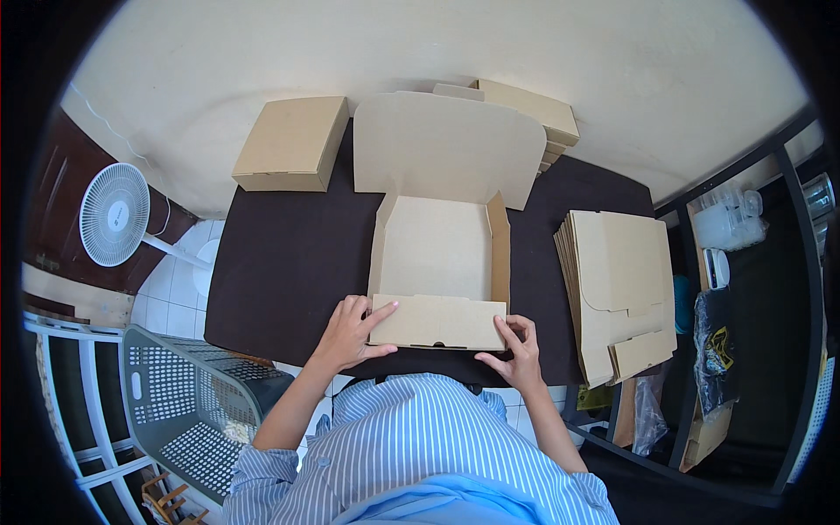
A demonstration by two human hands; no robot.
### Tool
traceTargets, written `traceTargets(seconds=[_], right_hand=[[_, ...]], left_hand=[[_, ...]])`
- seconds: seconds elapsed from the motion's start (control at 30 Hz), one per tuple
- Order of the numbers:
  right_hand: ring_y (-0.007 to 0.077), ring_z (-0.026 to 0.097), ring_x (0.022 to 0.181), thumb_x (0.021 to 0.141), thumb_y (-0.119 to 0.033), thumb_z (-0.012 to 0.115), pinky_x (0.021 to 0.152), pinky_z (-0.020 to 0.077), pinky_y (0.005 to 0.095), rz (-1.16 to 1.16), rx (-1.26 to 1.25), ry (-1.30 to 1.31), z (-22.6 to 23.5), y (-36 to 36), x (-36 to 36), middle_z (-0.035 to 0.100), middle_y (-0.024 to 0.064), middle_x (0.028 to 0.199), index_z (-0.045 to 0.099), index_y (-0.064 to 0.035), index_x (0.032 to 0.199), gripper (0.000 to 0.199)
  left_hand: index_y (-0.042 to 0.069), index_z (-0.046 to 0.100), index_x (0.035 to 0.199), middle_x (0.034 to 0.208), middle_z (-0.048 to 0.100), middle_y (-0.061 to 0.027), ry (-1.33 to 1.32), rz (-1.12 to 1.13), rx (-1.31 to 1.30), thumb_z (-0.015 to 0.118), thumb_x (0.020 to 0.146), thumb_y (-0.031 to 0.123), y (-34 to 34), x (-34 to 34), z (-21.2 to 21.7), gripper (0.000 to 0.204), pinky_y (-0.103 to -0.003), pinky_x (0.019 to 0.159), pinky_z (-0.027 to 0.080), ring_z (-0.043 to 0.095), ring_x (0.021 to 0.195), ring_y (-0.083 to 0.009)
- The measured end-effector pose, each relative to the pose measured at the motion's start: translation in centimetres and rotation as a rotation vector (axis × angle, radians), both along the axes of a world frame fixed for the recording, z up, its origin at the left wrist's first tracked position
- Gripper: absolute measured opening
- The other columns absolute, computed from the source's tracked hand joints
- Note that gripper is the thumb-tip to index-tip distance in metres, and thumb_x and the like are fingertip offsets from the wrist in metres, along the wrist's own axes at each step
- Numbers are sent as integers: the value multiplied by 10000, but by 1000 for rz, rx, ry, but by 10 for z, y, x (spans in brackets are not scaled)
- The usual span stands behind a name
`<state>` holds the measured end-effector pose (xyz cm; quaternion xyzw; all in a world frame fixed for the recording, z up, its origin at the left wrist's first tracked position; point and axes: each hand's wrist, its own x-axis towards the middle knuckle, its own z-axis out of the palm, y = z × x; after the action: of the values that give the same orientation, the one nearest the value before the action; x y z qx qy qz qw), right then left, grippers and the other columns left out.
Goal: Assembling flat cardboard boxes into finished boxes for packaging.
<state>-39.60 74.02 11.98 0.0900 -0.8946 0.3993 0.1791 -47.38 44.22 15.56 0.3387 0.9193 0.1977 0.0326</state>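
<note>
A brown cardboard box [437,249] stands open in front of me on the dark table. Its lid flap [446,140] is raised and leans away toward the wall. The side walls are up, and the front wall [442,324] faces me with a small dark notch at its lower edge. My left hand [352,332] grips the front left corner, its index finger over the top edge and thumb low on the front. At the front right corner my right hand [516,350] pinches the wall, fingers bent round the side.
A closed box [293,144] stands at the table's far left. More folded boxes [534,109] are piled behind the raised lid. Flat cardboard blanks [626,289] lie stacked at the right. A grey basket [192,394] and a white fan [118,214] stand left; a black shelf [801,262] is right.
</note>
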Motion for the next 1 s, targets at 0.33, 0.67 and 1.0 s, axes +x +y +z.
traceTargets(seconds=[0.33,0.67,1.0], right_hand=[[257,526,949,567,-234,785,758,488,350,4,108,-189,6,0,0,463,102,1181,605,-85,1034,523],[225,597,803,643,3,560,813,417,373,214,539,-218,13,-36,-18,566,76,716,605,-57,752,132],[254,615,723,615,20,561,607,514,360,293,519,-416,15,-44,-28,584,87,764,608,-50,746,156]], left_hand=[[204,519,1192,1027,401,-114,-63,-1,-239,702,671,364,10,6,20,576,-392,889,310,354,1012,-285],[109,646,853,1184,451,-65,137,-70,-373,674,635,163,37,21,6,227,-445,926,200,325,1157,-283],[75,587,864,819,603,-82,-180,-129,-217,550,671,62,69,13,-32,197,-365,668,493,607,764,-250]])
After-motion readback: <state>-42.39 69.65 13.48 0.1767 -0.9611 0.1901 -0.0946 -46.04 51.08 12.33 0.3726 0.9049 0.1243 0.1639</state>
